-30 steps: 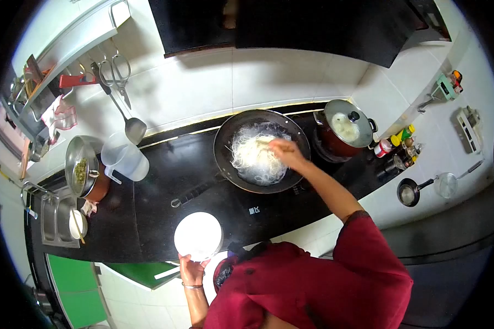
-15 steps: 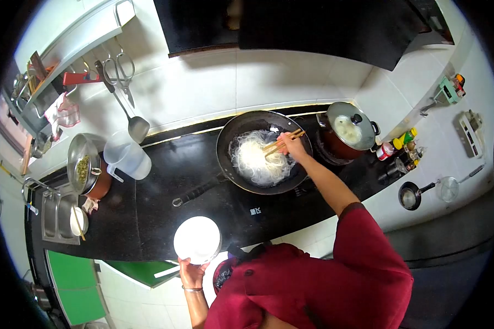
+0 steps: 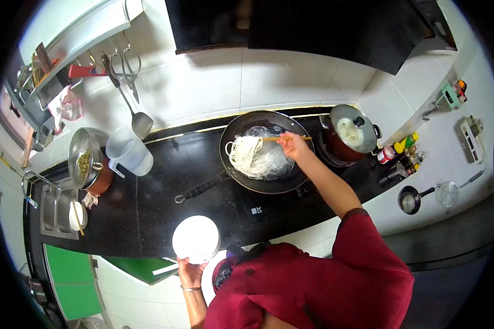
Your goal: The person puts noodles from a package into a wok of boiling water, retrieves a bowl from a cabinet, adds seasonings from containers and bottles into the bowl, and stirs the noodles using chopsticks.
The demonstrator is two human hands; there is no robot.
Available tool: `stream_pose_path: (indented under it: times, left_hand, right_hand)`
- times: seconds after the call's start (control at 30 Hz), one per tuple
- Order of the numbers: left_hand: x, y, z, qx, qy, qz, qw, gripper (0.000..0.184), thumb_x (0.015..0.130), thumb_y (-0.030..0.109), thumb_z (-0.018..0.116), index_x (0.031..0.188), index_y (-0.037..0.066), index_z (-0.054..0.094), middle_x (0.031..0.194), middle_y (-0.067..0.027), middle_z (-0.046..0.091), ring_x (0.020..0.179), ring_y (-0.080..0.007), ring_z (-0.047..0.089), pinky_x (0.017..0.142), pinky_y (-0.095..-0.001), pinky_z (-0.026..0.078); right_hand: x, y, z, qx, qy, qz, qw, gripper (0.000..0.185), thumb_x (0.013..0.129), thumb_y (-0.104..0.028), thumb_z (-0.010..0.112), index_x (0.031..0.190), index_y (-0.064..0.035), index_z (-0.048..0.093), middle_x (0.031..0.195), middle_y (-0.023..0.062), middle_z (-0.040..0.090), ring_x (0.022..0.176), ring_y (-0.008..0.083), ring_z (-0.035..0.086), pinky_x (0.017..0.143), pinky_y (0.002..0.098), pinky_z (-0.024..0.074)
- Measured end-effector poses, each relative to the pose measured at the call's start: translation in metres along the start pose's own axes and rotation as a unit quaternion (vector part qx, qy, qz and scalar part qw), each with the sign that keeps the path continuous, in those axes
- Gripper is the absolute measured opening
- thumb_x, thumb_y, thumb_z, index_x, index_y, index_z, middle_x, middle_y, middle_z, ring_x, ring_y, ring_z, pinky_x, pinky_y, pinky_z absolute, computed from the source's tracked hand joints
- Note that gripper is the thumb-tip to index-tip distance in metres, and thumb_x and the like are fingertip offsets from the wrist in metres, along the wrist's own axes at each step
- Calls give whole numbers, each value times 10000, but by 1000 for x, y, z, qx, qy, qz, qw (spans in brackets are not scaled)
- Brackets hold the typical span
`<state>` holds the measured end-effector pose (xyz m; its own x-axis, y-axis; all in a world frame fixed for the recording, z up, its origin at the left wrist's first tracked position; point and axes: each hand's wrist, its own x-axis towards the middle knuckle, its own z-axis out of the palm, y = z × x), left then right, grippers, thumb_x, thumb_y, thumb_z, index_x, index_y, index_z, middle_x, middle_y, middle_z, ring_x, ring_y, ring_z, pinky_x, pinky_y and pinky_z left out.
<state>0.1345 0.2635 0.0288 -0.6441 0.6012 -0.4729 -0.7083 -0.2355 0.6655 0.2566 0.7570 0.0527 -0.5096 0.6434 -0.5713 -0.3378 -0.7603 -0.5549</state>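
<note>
Head view, right hand (image 3: 293,146): fingers closed around wooden chopsticks (image 3: 304,138), held nearly level over the wok.
Left hand (image 3: 191,271): fingers gripping the near edge of a white bowl (image 3: 196,239) by the front of the tabletop (image 3: 162,175); whether it rests there, I cannot tell.
Noodles (image 3: 246,157): within the wok's rim, pale strands bunched toward its left side, at the chopsticks' tips.
Wok (image 3: 239,127): on the tabletop, its handle pointing toward the near left.
Progress: strands appear partly gathered; others seem to lie loose in the wok. Glare hides the bowl's inside, so I cannot tell whether it holds any.
Right of wok: a red pot (image 3: 329,143) under a glass lid (image 3: 347,134).
Left of wok: a plastic jug (image 3: 129,153), well apart.
</note>
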Motion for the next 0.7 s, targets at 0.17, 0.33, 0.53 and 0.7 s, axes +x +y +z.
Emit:
stream_pose_path:
  times: [0.17, 0.33, 0.53, 0.7]
  left_hand:
    - [6, -1, 0, -59, -15, -14, 998, 547, 664, 183, 545, 1169, 124, 344, 1138, -169, 416, 988, -340, 486, 608, -418, 548]
    - [12, -3, 2, -49, -17, -23, 998, 517, 668, 184, 542, 1150, 132, 363, 1140, -160, 415, 983, -341, 485, 611, -430, 543]
    - [11, 1, 11, -50, -35, -22, 998, 549, 656, 175, 548, 1168, 133, 355, 1139, -172, 413, 991, -351, 483, 624, -433, 542]
    - [14, -1, 6, -46, -27, -31, 998, 610, 643, 179, 559, 1203, 114, 328, 1140, -184, 413, 984, -348, 491, 615, -419, 547]
  right_hand:
    - [-35, -46, 11, 16, 1, -96, 995, 222, 826, -212, 501, 801, 7, 527, 750, 233, 554, 516, 141, 536, 444, 159, 478]
    - [-38, -38, -10, 8, 87, -221, 971, 259, 852, -245, 462, 780, -3, 522, 711, 172, 563, 536, 170, 569, 445, 216, 492]
    - [-80, -21, -23, -389, 28, -390, 834, 268, 850, -268, 465, 817, -13, 543, 658, 62, 562, 502, 121, 553, 430, 211, 458]
    - [-130, 22, 12, -650, -218, -165, 709, 248, 839, -269, 485, 825, -31, 554, 744, 52, 560, 639, 119, 549, 524, 237, 464]
